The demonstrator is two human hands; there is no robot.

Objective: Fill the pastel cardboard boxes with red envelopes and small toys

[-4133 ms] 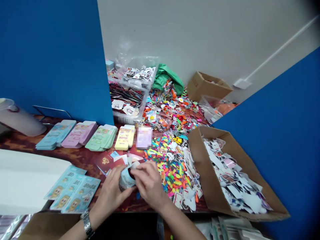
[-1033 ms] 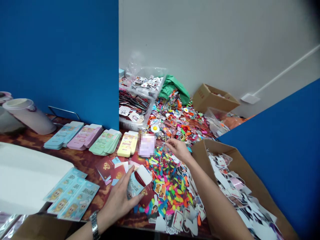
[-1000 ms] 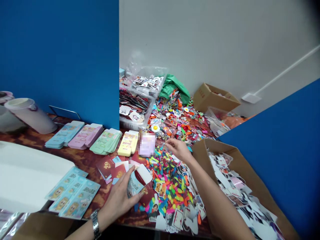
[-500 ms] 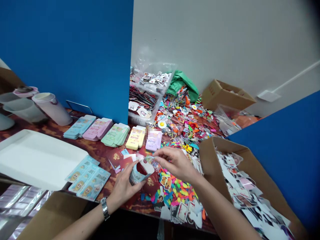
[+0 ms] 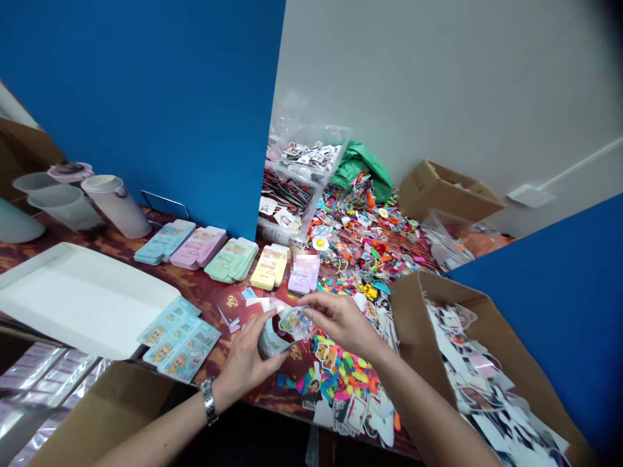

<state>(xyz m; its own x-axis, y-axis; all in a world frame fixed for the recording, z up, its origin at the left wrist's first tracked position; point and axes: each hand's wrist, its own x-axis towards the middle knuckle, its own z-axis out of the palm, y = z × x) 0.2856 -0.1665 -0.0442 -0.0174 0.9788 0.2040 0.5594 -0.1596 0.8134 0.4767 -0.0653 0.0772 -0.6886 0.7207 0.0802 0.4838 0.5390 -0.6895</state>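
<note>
My left hand (image 5: pixel 243 357) is wrapped round a small light blue paper box (image 5: pixel 270 341), tilted with its top open. Over that opening, my right hand (image 5: pixel 341 321) pinches a small clear plastic packet (image 5: pixel 296 322) with something colourful inside; how far it sits inside the box I cannot tell. Red cards (image 5: pixel 232 299) lie just behind the box. Bright small plastic pieces (image 5: pixel 353 371) and die-cut stickers (image 5: pixel 357 412) are spread below my right forearm. Left of my left hand, several light blue boxes (image 5: pixel 187 347) overlap at the tray's corner.
Along the back stand stacks of blue (image 5: pixel 163 243), pink (image 5: pixel 197 248), green (image 5: pixel 230 261), yellow (image 5: pixel 268 266) and purple cartons (image 5: pixel 304 277). A white tray (image 5: pixel 87 298) is at left, a cardboard box (image 5: pixel 418 337) of stickers at right. Trinkets (image 5: pixel 370 240) heap behind.
The packet in my right hand has come down and left onto the box's opening. My left hand keeps its hold. The whole view has shifted slightly.
</note>
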